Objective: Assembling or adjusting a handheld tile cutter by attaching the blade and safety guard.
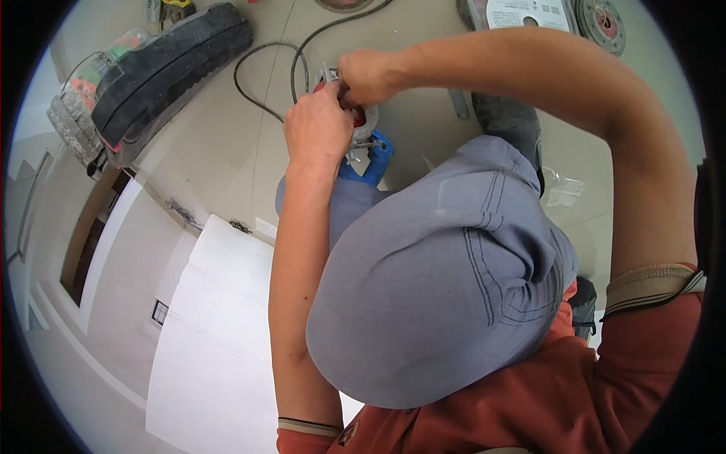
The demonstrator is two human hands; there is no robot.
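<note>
On the pale, smooth floor (423, 129), just beyond the person's grey-trousered knee (446, 272), both hands meet on a small power tool (368, 147) with a blue plastic body, a curved bare-metal guard and a red part half hidden under the fingers. The left hand (318, 129) has its grip closed over the guard from the near side, knuckles up; the right hand (367, 76) has its fingertips pinched shut on the top of the same tool, though what exactly they pinch is hidden. A thin black cord (265, 76) loops over the floor from the tool toward the far edge. Far left lies a long black toolbox (166, 68) of ribbed plastic, with a clear-lidded compartment (98, 76) showing orange and green bits. Near the far right edge sit round discs: a white-labelled flat one (525, 13) and a dark one with a red centre (601, 23). A crumpled clear plastic bag (563, 189) lies to the right, and a white flat board (219, 318) lies nearer on the left.
</note>
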